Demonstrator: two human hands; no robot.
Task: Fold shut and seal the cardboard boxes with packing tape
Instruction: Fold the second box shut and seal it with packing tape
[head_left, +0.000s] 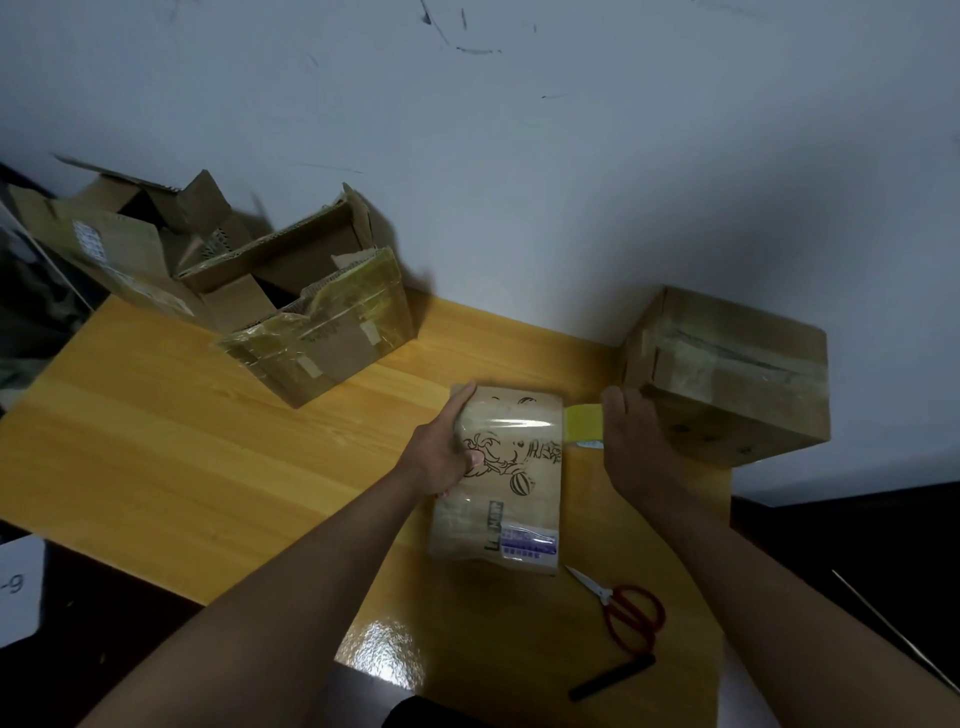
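A small flat cardboard box (511, 499) with a printed cartoon lies on the yellow wooden table (208, 457). A strip of clear tape (511, 423) runs across its far end. My left hand (447, 452) grips the box's left edge, thumb on its top. My right hand (631, 441) holds a yellowish roll of packing tape (584, 423) just right of the box; most of the roll is hidden behind the hand. A taped, closed box (727, 374) stands at the far right. Two open boxes (311, 312) sit at the far left.
Red-handled scissors (623, 608) lie near the table's front right, with a black pen-like stick (613, 678) beside them. A white wall runs behind the table. A white sheet (18, 587) lies at the lower left on a dark surface.
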